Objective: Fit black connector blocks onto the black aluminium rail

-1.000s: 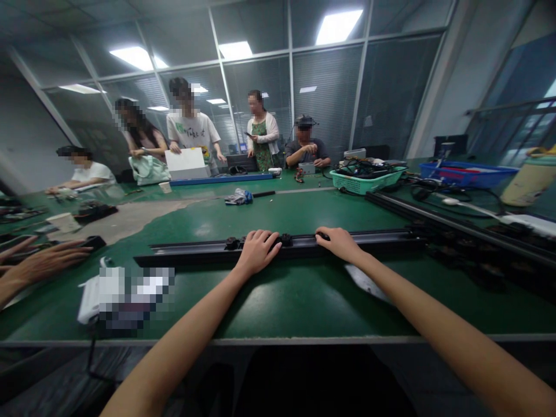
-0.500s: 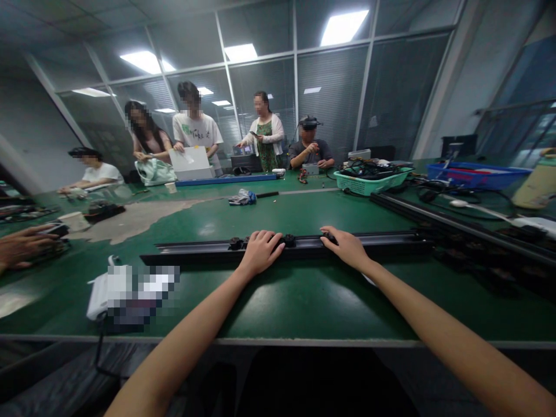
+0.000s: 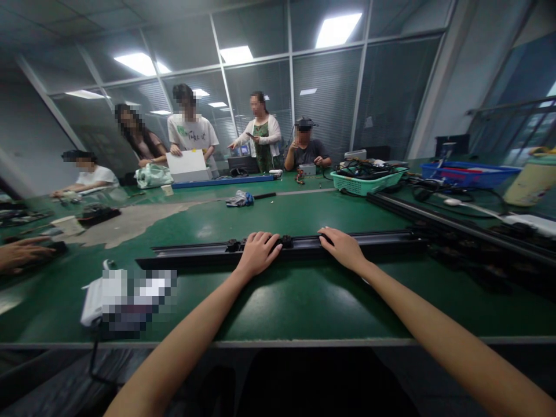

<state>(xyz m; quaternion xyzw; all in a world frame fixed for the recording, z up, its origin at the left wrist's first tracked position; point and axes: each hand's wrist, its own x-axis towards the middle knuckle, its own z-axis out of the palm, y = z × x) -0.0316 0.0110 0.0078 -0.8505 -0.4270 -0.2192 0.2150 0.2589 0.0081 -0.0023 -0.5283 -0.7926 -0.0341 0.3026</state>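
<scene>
Your left hand (image 3: 258,253) and right hand (image 3: 341,246) are well apart, both lying on the long black metal rail (image 3: 382,240) across the green surface (image 3: 295,307). I cannot tell if they grip it.

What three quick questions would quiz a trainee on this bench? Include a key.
1. True or false: the left hand rests on the black rail.
2. What colour is the basket of cables on the far side of the bench?
3. The right hand is: A) resting on the rail, B) holding the basket, C) raised clear of the bench.

Key: 1 true; 2 mint green; 3 A.
</scene>
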